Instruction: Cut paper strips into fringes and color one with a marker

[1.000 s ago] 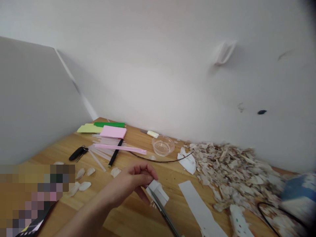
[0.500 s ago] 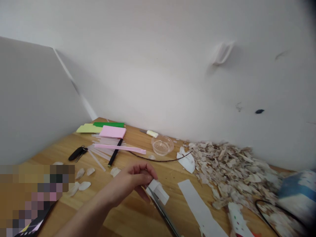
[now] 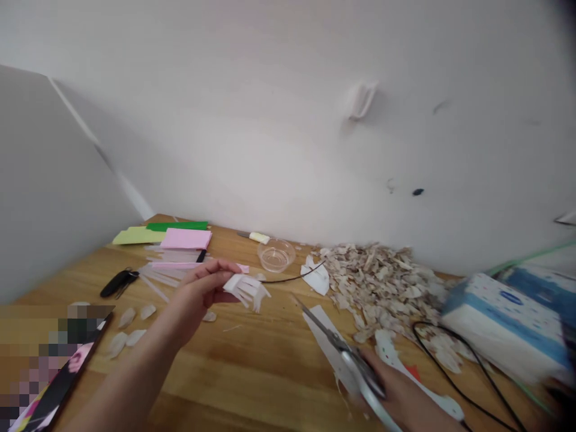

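**Pinch on the left, grip on the right**

A honey-coloured wooden tabletop [image 3: 252, 384] meets a smooth white wall [image 3: 270, 132]. To the right sits a rough, heaped mound of pale shavings [image 3: 373, 288], with a thin black cable [image 3: 468, 372] curving in front of it and a blue-and-white box [image 3: 504, 324] (blurred at the edge of the view) just beside it. Farther back lie a flat stack of pink paper [image 3: 186, 239] and a clear round bowl [image 3: 275, 255].

The left hand [image 3: 198, 288] is nearly closed, with thumb and fingers pinching a fringed white paper piece [image 3: 245, 291], whose narrow strips splay out above the tabletop. The right hand [image 3: 396, 396] is closed around a pair of scissors [image 3: 342, 345], their slim blades pointing up and left over a long white paper strip [image 3: 321, 330].
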Available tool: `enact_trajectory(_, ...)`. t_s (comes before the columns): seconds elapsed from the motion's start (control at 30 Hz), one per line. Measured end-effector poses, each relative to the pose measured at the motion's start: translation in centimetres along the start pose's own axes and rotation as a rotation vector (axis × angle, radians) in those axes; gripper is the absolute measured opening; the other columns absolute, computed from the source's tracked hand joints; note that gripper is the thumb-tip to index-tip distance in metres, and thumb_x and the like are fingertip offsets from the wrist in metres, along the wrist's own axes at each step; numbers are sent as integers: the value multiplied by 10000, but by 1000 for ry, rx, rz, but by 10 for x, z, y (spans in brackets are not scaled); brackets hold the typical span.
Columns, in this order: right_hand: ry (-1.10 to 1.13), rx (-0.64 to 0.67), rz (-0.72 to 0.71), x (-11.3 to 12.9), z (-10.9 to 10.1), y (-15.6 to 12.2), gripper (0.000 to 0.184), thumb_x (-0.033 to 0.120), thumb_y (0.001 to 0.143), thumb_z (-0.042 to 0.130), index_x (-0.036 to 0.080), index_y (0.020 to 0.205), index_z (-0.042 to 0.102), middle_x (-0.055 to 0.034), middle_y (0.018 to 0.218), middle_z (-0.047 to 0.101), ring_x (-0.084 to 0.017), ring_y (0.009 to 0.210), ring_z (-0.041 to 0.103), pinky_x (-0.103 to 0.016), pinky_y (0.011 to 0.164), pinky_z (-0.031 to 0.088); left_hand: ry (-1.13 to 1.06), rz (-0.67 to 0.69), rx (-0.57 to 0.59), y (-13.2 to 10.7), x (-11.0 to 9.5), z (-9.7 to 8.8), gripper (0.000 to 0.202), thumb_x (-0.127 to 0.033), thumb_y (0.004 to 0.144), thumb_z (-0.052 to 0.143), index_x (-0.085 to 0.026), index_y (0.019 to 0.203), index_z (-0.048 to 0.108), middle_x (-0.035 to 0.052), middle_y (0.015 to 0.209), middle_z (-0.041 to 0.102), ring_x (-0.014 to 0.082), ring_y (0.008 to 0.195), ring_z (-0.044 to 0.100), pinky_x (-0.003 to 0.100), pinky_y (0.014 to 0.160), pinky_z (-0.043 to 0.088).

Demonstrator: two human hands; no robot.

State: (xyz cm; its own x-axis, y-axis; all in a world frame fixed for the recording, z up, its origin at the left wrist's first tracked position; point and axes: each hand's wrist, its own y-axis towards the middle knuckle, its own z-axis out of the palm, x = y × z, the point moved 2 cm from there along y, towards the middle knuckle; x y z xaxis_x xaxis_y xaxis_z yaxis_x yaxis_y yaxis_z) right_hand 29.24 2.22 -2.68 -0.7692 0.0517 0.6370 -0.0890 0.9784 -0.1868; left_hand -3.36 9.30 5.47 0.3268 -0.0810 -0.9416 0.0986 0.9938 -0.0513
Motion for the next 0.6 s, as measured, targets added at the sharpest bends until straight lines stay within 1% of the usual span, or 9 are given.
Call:
enact_trajectory(0.07, -115, 33, 38, 12, 16, 10, 400, 461, 799, 491, 187, 1088, 532, -101, 1080, 620, -264, 953, 589, -361, 806, 443, -19, 12, -31, 0, 1, 2, 78, -208, 674, 669, -157, 732, 662, 2, 668, 674, 132, 632, 616, 214, 579, 515)
enact_trajectory(0.1, -199, 24, 62, 17, 25, 13, 329, 423, 830, 437, 174, 1022, 533, -112, 1034, 629, -266, 921, 596, -354, 767, 447, -23, 11, -44, 0, 2, 4, 82, -208, 672, 672, -156, 734, 664, 4, 678, 679, 136, 650, 623, 218, 596, 517)
enact_trajectory(0.2, -427, -65, 16, 27, 50, 21, 209, 284, 801, 469, 146, 951, 513, -133, 939, 634, -276, 889, 598, -342, 748, 438, -17, -11, -54, -2, 9, 10, 92, -215, 666, 679, -153, 733, 664, 6, 716, 683, 140, 683, 627, 238, 649, 523)
enact_trajectory(0.27, -467, -112, -8, 28, 60, 25, 204, 238, 780, 495, 131, 952, 515, -143, 927, 622, -280, 898, 586, -351, 768, 431, -10, -28, -41, -5, 12, 13, 100, -224, 667, 681, -152, 734, 661, 9, 732, 680, 140, 687, 622, 251, 661, 524)
enact_trajectory(0.33, -465, -144, -26, 29, 62, 26, 218, 225, 776, 510, 127, 970, 522, -148, 976, 596, -279, 934, 561, -363, 806, 418, -7, -38, -20, -7, 13, 16, 110, -235, 671, 680, -151, 740, 659, 16, 748, 677, 142, 692, 616, 262, 670, 524)
enact_trajectory(0.4, -464, -162, -52, 31, 58, 25, 224, 220, 755, 536, 126, 958, 544, -152, 1019, 563, -291, 959, 533, -389, 830, 407, -10, -35, -7, -11, 11, 17, 113, -243, 677, 677, -152, 741, 658, 17, 761, 670, 143, 702, 608, 266, 674, 522)
enact_trajectory(0.5, -320, -200, -114, 44, 47, 21, 246, 240, 739, 550, 130, 959, 560, -152, 1053, 538, -308, 1002, 497, -431, 866, 386, -45, -4, -9, -18, 5, 21, 94, -236, 684, 672, -161, 739, 659, 2, 751, 653, 134, 709, 590, 244, 661, 508)
enact_trajectory(0.53, -193, -212, -137, 50, 45, 20, 274, 269, 756, 543, 141, 999, 548, -145, 1082, 533, -297, 1041, 484, -431, 902, 366, -66, 9, 5, -21, 3, 24, 87, -235, 682, 674, -164, 732, 659, -2, 731, 649, 127, 693, 582, 225, 640, 498)
enact_trajectory(0.6, 182, -198, -161, 65, 45, 21, 362, 379, 806, 523, 203, 1119, 481, -102, 1177, 512, -248, 1118, 459, -398, 961, 331, -117, 35, 69, -28, 2, 29, 88, -243, 680, 680, -165, 717, 662, -10, 666, 634, 105, 631, 554, 181, 582, 460)
